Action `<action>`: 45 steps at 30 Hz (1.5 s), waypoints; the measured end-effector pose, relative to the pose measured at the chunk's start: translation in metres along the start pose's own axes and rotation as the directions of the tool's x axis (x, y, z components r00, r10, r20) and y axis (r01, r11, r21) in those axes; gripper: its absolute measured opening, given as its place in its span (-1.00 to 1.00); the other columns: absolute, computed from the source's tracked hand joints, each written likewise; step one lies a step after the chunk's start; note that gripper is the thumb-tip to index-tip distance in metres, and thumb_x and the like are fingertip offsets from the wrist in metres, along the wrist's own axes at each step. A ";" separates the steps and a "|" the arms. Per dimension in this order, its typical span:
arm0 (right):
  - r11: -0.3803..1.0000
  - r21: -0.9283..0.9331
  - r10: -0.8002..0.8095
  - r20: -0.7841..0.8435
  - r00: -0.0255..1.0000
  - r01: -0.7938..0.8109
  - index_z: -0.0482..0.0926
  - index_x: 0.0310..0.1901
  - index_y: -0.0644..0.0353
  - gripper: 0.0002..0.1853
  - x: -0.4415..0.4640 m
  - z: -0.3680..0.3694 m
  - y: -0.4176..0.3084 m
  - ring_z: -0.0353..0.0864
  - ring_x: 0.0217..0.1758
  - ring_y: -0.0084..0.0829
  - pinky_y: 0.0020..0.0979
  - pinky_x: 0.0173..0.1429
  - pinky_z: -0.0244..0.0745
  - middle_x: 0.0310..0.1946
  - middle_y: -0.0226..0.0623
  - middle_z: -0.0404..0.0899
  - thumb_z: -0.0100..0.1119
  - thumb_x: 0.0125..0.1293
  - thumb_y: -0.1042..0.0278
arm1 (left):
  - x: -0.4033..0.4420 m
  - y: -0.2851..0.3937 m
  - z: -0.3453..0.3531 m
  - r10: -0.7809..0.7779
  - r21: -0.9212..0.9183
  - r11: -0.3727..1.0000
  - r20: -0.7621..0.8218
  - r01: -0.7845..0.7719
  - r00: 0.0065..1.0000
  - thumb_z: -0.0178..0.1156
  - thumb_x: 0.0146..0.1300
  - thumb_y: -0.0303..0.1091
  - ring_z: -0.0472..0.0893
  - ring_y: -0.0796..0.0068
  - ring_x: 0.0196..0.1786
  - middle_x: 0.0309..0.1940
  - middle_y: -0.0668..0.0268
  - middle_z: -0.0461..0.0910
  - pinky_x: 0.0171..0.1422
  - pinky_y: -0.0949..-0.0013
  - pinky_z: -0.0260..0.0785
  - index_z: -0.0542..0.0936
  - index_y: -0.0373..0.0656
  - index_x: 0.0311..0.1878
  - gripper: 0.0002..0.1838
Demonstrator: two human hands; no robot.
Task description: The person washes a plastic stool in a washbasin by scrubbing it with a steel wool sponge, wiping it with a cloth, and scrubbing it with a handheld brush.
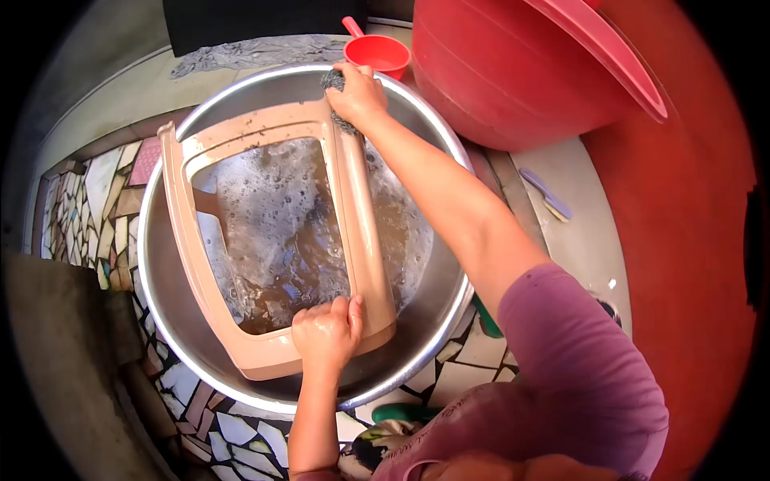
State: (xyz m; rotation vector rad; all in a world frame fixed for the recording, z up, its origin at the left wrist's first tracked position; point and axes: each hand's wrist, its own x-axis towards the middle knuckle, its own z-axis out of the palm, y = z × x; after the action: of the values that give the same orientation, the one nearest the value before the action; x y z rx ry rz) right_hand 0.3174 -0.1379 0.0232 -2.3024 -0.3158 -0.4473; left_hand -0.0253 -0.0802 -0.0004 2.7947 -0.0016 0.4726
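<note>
A beige plastic frame (358, 224) with an open middle leans in a large round metal basin (147, 264) of cloudy, sudsy water (281, 216). My left hand (327, 330) is closed round the frame's lower edge, thumb on top. At the frame's upper right corner, my right hand (358, 96) presses a dark grey scouring pad (333, 80) against the plastic. Dark specks of dirt show along the frame's upper bar.
A red dipper (377, 53) stands just behind the basin's rim. At the upper right is a big red tub (513, 72). A purple-backed brush (545, 192) lies on the ledge at right. Broken-tile flooring (104, 216) surrounds the basin.
</note>
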 end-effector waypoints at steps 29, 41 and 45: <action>0.992 -0.082 -0.052 0.445 0.894 0.098 0.62 0.14 -0.09 -0.52 -0.070 -0.065 0.024 0.58 0.09 0.06 -0.06 0.20 0.48 0.07 0.07 0.47 0.20 0.21 -0.04 | 0.001 0.007 0.001 -0.037 -0.118 0.992 0.068 0.045 0.997 0.31 0.21 -0.09 0.52 0.17 -0.63 -0.73 0.27 0.49 -0.45 0.15 0.31 0.46 -0.06 -0.63 -0.61; 0.928 -0.007 -0.332 0.437 0.836 0.372 0.71 -0.06 -0.08 -0.65 -0.069 -0.095 0.023 0.48 0.09 -0.07 -0.18 0.21 0.44 0.03 -0.25 0.51 0.41 0.09 0.10 | -0.006 0.007 -0.005 -0.016 -0.100 0.995 0.002 0.016 1.000 0.29 0.22 -0.04 0.55 0.20 -0.65 -0.74 0.25 0.52 -0.46 0.17 0.35 0.48 -0.04 -0.63 -0.59; 0.742 0.078 -0.636 0.393 0.664 0.666 0.67 0.02 -0.04 -0.63 -0.042 -0.088 -0.006 0.39 0.21 -0.09 -0.15 0.32 0.33 0.15 -0.26 0.47 0.39 0.16 0.15 | -0.013 0.001 -0.008 -0.039 -0.084 0.996 -0.022 0.037 0.999 0.29 0.22 -0.03 0.56 0.22 -0.65 -0.74 0.26 0.53 -0.46 0.20 0.37 0.49 -0.03 -0.63 -0.60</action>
State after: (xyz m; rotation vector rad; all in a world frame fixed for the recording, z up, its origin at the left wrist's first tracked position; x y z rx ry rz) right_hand 0.2571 -0.2008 0.0671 -2.2785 -1.3909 -0.3247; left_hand -0.0398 -0.0793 0.0031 2.7023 0.0358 0.4847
